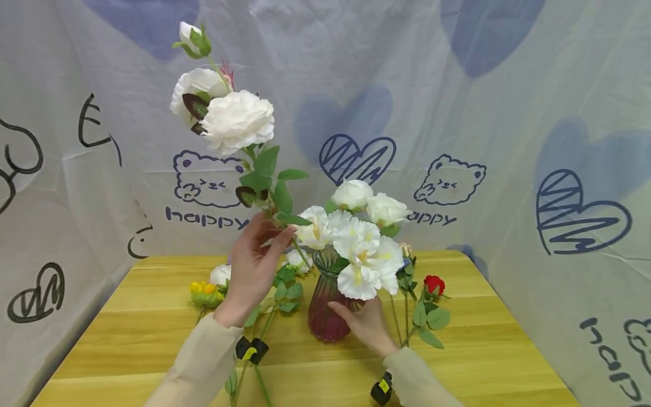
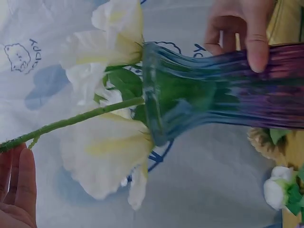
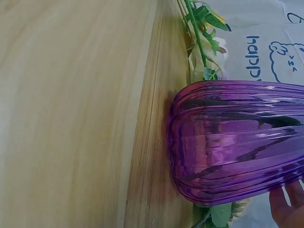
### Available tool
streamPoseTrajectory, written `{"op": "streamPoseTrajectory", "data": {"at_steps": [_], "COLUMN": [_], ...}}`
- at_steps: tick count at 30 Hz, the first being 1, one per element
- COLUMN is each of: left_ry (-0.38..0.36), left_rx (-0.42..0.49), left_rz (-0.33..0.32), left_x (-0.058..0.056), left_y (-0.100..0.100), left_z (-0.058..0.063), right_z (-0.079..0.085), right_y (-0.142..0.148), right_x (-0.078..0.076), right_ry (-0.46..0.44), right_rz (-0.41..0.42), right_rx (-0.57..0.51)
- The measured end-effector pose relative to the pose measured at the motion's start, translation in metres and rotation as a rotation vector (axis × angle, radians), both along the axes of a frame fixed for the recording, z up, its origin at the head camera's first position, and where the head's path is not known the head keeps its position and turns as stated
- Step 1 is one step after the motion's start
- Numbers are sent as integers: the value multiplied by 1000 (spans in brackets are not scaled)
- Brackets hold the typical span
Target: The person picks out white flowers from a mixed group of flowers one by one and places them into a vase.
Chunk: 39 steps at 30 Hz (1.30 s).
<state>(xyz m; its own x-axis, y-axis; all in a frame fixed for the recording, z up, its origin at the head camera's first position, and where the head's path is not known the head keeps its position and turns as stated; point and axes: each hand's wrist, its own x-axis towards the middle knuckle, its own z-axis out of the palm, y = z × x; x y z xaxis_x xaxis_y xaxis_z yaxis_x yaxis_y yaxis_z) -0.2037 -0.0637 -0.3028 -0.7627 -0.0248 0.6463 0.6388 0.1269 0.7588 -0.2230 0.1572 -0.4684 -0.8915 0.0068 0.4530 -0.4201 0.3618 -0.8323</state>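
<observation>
"Hands first: what is each one holding?"

"Left hand (image 1: 252,271) pinches the stem (image 2: 71,122) of the tall white spray (image 1: 239,123), thumb against fingers. Right hand (image 1: 370,327) grasps the vase (image 1: 322,316), thumb on its near side."

"And where's the vase?"

"Upright near the middle of the table (image 1: 483,362), other white flowers (image 1: 356,238) already in its mouth. The stem slants in from the left and meets the rim (image 2: 150,90); how deep it reaches, I can't tell."

"How would you do this bit well?"

"I'd bring the blooms rightward so the stem stands steeper, then feed it down in short pushes, sliding the pinch upward each time. Pushed at that slant, it could snag the leaves (image 2: 125,81) at the mouth or tip the vase; the spray looks top-heavy, so a firm right hand matters."
</observation>
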Motion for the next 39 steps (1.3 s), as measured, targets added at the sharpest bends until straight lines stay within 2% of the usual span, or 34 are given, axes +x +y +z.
{"op": "streamPoseTrajectory", "data": {"at_steps": [3, 5, 10, 12, 18, 23, 31, 35, 39], "left_ry": [45, 76, 172, 187, 142, 179, 221, 230, 207], "left_rx": [3, -1, -54, -86, -200, -275, -340, -375, -419], "left_rz": [4, 10, 19, 12, 30, 54, 75, 95, 120], "left_x": [-2, -4, -13, -14, -11, -10, -13, -15, -18], "left_y": [11, 18, 31, 34, 41, 45, 49, 49, 48], "left_z": [6, 6, -2, -7, -17, -24, -33, -38, -40], "right_z": [-1, 9, 30, 29, 28, 29, 29, 28, 27], "right_y": [1, -2, -10, -9, -7, -7, -6, -6, -5], "right_x": [0, 6, 20, 20, 19, 19, 19, 18, 17], "right_ry": [-3, -9, -5, 5, 39, 43, 58, 79, 96], "right_rz": [0, -11, -35, -33, -16, -13, -1, 8, 15], "right_rx": [-4, -9, -2, 7, 25, 19, 7, 10, 16]}}
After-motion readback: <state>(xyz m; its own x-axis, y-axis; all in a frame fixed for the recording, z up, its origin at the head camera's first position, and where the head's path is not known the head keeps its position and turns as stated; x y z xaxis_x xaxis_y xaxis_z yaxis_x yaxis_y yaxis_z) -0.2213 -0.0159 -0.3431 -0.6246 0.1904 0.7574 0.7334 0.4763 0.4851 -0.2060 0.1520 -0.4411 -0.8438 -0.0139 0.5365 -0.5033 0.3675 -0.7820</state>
